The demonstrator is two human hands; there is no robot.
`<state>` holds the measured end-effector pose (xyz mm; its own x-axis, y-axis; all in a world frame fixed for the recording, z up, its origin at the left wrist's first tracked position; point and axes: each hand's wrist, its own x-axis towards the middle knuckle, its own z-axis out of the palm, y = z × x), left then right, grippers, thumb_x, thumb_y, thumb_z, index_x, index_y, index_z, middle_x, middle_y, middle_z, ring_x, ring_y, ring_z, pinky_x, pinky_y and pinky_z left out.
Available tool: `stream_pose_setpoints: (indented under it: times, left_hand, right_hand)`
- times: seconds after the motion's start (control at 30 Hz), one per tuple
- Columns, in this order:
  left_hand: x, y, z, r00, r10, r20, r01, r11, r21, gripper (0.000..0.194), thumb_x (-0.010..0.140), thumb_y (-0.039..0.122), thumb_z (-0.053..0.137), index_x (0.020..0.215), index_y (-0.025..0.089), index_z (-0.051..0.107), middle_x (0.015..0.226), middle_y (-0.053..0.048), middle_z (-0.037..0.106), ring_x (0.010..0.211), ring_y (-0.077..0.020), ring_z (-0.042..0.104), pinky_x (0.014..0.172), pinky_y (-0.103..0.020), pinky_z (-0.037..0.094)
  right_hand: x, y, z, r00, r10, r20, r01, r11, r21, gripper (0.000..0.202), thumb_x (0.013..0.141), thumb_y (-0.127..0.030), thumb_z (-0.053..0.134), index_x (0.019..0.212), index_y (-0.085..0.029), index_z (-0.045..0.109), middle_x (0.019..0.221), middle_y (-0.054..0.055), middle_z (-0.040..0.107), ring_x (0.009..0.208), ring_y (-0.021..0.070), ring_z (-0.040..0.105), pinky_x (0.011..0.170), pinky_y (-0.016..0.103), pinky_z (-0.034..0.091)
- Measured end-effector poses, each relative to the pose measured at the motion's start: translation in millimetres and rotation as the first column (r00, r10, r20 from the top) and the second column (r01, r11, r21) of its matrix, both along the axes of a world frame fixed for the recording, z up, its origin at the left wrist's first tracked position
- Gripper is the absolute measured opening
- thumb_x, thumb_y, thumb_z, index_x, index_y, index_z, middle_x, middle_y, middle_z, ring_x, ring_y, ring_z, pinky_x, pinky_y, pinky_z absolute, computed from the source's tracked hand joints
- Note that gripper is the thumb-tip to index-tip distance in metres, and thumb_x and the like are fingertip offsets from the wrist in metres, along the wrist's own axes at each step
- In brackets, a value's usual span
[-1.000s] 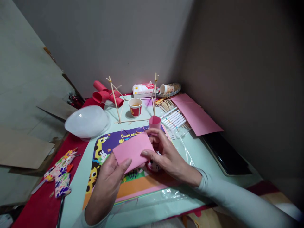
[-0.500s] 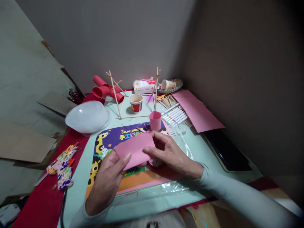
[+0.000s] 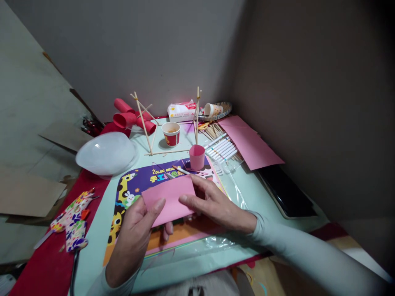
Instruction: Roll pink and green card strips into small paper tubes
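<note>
Between both hands I hold a small piece of pink paper [image 3: 168, 201] above an origami paper pack [image 3: 129, 220] with cartoon animals. My left hand [image 3: 135, 230] pinches its left side, thumb on top and fingers underneath. At the right side, my right hand [image 3: 211, 203] grips it between thumb and fingers. Just beyond the paper stands a small pink paper cup shape [image 3: 196, 157], open at the top. A pencil [image 3: 181, 169] and what looks like a pair of scissors tips lie on the pack, partly covered by the paper.
Behind stand a stick frame [image 3: 143, 123], a red-and-white paper cup [image 3: 170, 135] and red paper rolls [image 3: 125, 120]. White markers [image 3: 220, 149], pink sheets [image 3: 251, 144] and a black tablet-like slab [image 3: 286, 193] lie right. A whitish bowl [image 3: 105, 154] and patterned glue gun [image 3: 75, 224] are left.
The pink paper has tilted to lie more level and sits slightly lower, still in both hands. The whole view has shifted, so the table things appear a little further left.
</note>
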<state>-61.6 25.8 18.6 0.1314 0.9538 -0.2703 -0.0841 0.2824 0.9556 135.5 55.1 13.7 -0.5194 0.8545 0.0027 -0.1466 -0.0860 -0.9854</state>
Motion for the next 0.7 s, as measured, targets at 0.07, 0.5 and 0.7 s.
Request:
stream_pose_setpoints:
  times: [0.07, 0.5, 0.7]
  left_hand:
    - [0.7, 0.3, 0.1, 1.000, 0.006, 0.016, -0.006, 1.000, 0.000, 0.037, 0.084, 0.042, 0.076, 0.106, 0.016, 0.061, 0.061, -0.001, 0.068, 0.043, -0.0177, 0.059, 0.039, -0.029, 0.049]
    - [-3.1, 1.3, -5.9, 0.995, -0.060, -0.077, 0.064, 0.997, 0.044, 0.027, 0.088, 0.039, 0.072, 0.100, 0.019, 0.059, 0.052, 0.003, 0.061, 0.040, -0.0128, 0.049, 0.037, -0.023, 0.041]
    - [-3.2, 3.1, -5.8, 0.992, -0.027, -0.126, 0.036, 0.997, 0.075, 0.023, 0.082, 0.031, 0.076, 0.093, 0.019, 0.061, 0.051, 0.005, 0.059, 0.040, -0.0104, 0.049, 0.041, -0.021, 0.040]
  right_hand:
    - [-0.1, -0.4, -0.6, 1.000, 0.020, -0.024, -0.020, 0.999, -0.033, 0.034, 0.093, -0.047, 0.071, 0.111, -0.022, 0.057, 0.089, -0.001, 0.063, 0.064, 0.0105, 0.060, 0.060, 0.024, 0.055]
    - [-2.1, 0.6, -6.5, 0.999, -0.053, 0.010, 0.052, 0.996, 0.068, 0.028, 0.094, -0.043, 0.071, 0.101, -0.022, 0.053, 0.076, -0.005, 0.060, 0.054, 0.0092, 0.061, 0.052, 0.021, 0.051]
    - [-1.8, 0.7, -9.7, 1.000, -0.027, 0.009, 0.026, 0.996, 0.081, 0.031, 0.093, -0.044, 0.072, 0.107, -0.022, 0.054, 0.080, -0.004, 0.062, 0.055, 0.0098, 0.061, 0.054, 0.024, 0.054]
